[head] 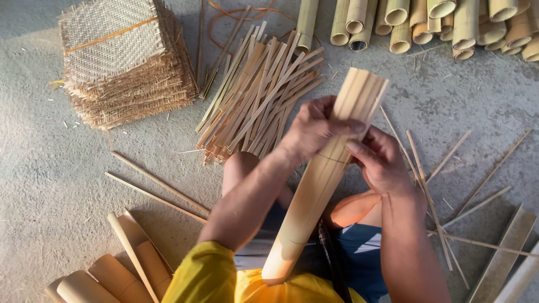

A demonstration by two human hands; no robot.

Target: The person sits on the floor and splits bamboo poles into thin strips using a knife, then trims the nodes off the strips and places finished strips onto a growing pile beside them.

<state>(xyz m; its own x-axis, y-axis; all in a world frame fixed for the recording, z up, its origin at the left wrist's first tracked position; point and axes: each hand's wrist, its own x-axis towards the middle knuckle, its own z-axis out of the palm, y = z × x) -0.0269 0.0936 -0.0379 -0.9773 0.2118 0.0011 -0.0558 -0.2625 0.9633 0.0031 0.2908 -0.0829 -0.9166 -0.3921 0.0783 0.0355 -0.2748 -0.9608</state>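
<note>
A long bamboo tube (pixel 314 191) slants from my lap up toward the middle of the view. Its far end (pixel 359 92) is split into several thin slats that stay together. My left hand (pixel 311 128) wraps the tube from the left just below the split end. My right hand (pixel 379 160) holds it from the right, thumb pressed on the slats. A dark blade-like tool (pixel 331 252) lies along my lap beside the tube.
A heap of split bamboo strips (pixel 258 92) lies ahead. A stack of woven bamboo mats (pixel 126 62) is at far left. Cut bamboo tubes (pixel 438 22) line the top edge. Curved bamboo pieces (pixel 112 269) lie at bottom left, loose thin sticks (pixel 443 174) at right on the concrete floor.
</note>
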